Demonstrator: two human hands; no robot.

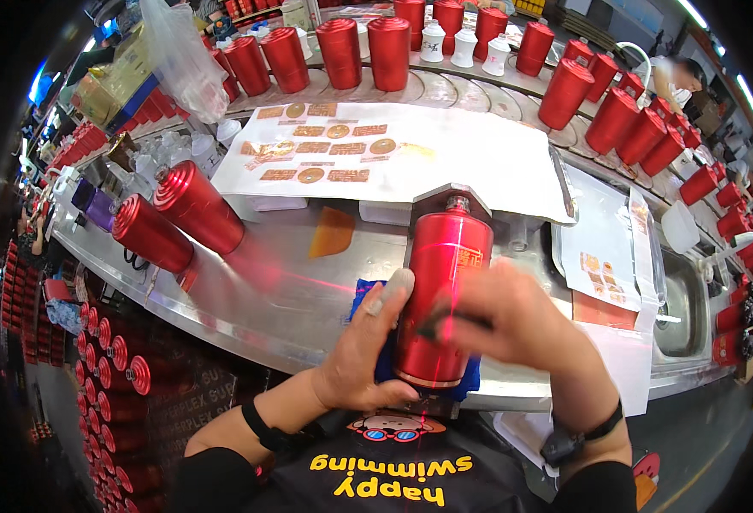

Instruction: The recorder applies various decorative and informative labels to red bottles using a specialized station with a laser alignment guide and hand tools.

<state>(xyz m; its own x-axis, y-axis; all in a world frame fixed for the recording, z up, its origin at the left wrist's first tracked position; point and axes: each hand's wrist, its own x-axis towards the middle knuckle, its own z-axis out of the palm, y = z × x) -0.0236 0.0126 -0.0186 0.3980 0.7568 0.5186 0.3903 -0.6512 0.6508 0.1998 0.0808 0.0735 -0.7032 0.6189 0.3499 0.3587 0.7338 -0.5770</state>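
In front of me a shiny red bottle (441, 256) lies with its neck pointing away, on a blue cloth (469, 382) in a metal holder (470, 190). A pinkish-red light line runs along it, and gold lettering shows on its upper right side. My left hand (361, 352) grips the bottle's left side, thumb at the near end; a whitish cover wraps one fingertip. Over the bottle's right side, my right hand (513, 315) is closed on a small dark flat tool (445, 321) pressed to or just above the surface. Motion blur hides its exact kind.
Beyond the holder, a white sheet (470, 154) carries rows of gold-red decals. Two red bottles (190, 205) stand at the left. A curved conveyor (445, 90) holds several more bottles. At right are a tray with a decal sheet (594, 256) and a sink (682, 308). A person works far right.
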